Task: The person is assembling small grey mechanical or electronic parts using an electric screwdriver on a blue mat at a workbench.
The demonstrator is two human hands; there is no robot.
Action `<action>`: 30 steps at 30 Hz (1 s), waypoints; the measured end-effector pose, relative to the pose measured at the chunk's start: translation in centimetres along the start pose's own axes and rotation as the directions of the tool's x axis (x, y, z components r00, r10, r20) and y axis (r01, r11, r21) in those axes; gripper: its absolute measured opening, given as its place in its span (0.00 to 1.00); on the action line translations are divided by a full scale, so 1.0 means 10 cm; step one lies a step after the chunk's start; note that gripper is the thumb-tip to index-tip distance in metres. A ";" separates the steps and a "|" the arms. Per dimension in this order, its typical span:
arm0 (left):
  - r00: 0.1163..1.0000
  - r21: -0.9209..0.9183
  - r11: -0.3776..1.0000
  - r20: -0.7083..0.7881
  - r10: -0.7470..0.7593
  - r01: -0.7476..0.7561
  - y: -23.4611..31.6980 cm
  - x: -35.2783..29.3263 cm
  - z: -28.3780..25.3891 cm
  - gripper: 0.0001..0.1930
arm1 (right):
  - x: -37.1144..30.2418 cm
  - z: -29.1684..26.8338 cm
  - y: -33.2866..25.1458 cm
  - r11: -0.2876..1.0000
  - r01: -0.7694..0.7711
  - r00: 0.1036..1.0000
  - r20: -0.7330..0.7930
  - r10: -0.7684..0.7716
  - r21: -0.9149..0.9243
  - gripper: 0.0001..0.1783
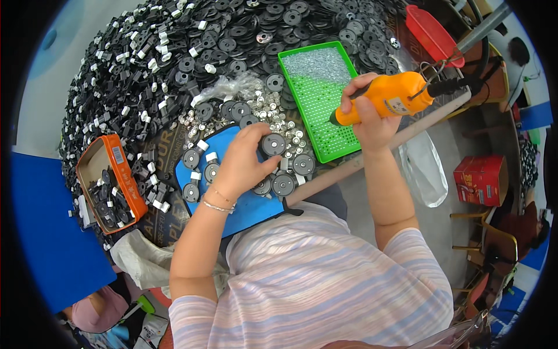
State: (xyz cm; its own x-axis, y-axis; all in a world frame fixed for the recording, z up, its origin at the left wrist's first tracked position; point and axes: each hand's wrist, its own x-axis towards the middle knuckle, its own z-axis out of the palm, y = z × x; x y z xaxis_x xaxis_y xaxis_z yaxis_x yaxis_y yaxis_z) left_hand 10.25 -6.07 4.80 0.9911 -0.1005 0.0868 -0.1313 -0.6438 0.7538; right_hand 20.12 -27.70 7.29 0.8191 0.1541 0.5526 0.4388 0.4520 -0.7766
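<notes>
head: worn fisheye | looks steeply down, close | over workbench | rim bends

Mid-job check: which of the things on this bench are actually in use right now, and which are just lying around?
In use:
left hand gripping a black disc
right hand holding the orange power screwdriver
blue mat with more discs
green screw tray

Lying about:
orange tin
red scoop
red box
clear plastic bag
</notes>
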 end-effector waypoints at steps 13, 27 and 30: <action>0.990 -0.030 0.990 0.009 0.141 -0.141 -0.11 0.06 0.19 0.24 | 0.03 0.01 0.00 1.000 0.027 0.998 0.055 -0.027 -0.004 0.11; 0.993 -0.033 0.993 -0.025 0.116 -0.116 -0.14 0.06 0.23 0.24 | 0.03 0.51 -0.25 0.990 -0.038 0.976 0.218 0.007 0.136 0.19; 0.996 -0.067 0.994 -0.014 0.086 -0.087 -0.11 0.07 0.22 0.23 | -0.02 0.70 -0.07 0.989 -0.009 0.981 0.193 -0.020 0.149 0.18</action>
State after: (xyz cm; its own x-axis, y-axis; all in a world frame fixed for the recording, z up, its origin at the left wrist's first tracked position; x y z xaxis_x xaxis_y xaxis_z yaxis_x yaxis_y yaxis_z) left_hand 11.07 -7.13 2.58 0.9764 -0.1446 0.1606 -0.2151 -0.5807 0.7852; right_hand 17.05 -21.90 9.86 0.7237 0.3113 0.6159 0.3714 0.5764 -0.7279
